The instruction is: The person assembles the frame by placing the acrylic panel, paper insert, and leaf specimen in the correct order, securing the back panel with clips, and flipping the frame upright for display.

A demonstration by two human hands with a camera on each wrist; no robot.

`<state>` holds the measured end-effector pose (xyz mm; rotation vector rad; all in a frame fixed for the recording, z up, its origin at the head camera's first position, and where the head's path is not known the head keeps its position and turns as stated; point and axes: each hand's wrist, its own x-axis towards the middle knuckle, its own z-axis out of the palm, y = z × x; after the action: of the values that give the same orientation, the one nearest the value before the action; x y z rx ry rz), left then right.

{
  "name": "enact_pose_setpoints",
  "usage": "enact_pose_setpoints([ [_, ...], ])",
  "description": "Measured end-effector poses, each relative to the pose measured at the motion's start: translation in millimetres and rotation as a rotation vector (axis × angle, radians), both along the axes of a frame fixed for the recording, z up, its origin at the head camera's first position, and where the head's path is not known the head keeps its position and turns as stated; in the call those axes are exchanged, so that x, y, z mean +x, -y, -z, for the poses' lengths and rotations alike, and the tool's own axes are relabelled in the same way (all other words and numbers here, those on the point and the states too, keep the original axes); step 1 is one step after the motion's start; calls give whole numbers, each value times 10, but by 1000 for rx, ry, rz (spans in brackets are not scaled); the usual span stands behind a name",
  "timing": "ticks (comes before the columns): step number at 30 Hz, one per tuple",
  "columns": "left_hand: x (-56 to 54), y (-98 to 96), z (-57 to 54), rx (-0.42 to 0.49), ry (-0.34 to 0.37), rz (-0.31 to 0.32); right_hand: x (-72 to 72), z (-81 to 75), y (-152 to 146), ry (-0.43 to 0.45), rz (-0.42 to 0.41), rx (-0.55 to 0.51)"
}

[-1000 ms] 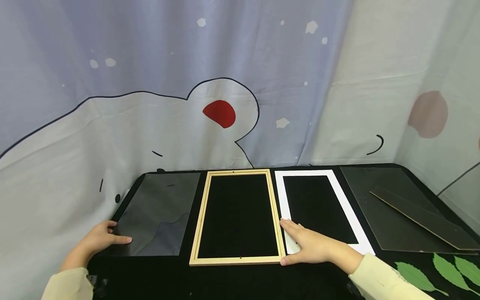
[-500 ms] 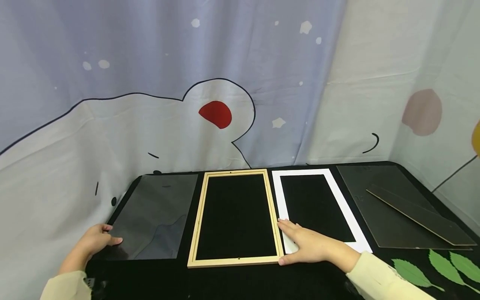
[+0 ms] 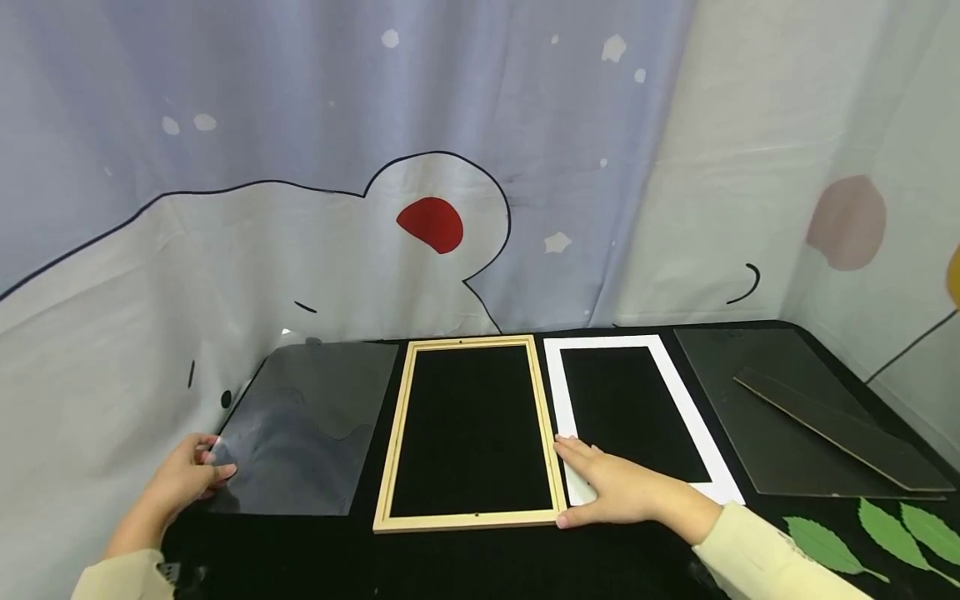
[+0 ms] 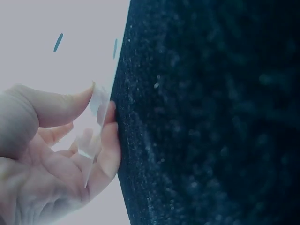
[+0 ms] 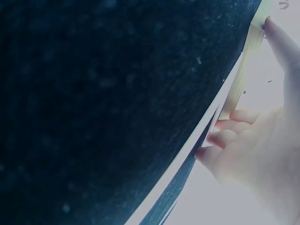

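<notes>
In the head view we see four flat pieces side by side on a black cloth (image 3: pixel 360 571). At the left end lies the sheet (image 3: pixel 300 454), clear and glossy, with pale reflections across it. We find the left hand (image 3: pixel 178 479) at its left edge, toward the near corner, pinching it. In the left wrist view, the thumb (image 4: pixel 63 108) bears on one face while the fingers curl behind the other, on the cloth side. How far this edge stands off the cloth we cannot tell.

Next to the sheet, just apart from it, we note the frame (image 3: pixel 472 521), a pale wooden rectangle with cloth showing through its opening. The right hand (image 3: pixel 618 492) is spread: its fingertips touch the frame's right side, and its thumb touches the near right corner. The same hand passes over part of the mat (image 3: pixel 686 408), a white border lying just beside the frame; whether palm and mat touch we cannot tell.

At the right end we see the board (image 3: pixel 772 454), dark grey, with a narrow strip (image 3: pixel 840 435) slanting across it. Nearer to us are green leaves (image 3: pixel 828 546); behind everything hangs a printed curtain (image 3: pixel 577 125).
</notes>
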<state>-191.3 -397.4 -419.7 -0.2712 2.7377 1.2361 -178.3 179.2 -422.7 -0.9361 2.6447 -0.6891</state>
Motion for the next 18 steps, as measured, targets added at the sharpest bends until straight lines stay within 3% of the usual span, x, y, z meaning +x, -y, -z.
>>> enact_pose_setpoints([
  [7, 68, -39, 16, 153, -8, -15, 11, -19, 2, 12, -8, -1],
  [18, 91, -70, -65, 179, -40, -42, 1, -15, 3, 10, -6, -3],
])
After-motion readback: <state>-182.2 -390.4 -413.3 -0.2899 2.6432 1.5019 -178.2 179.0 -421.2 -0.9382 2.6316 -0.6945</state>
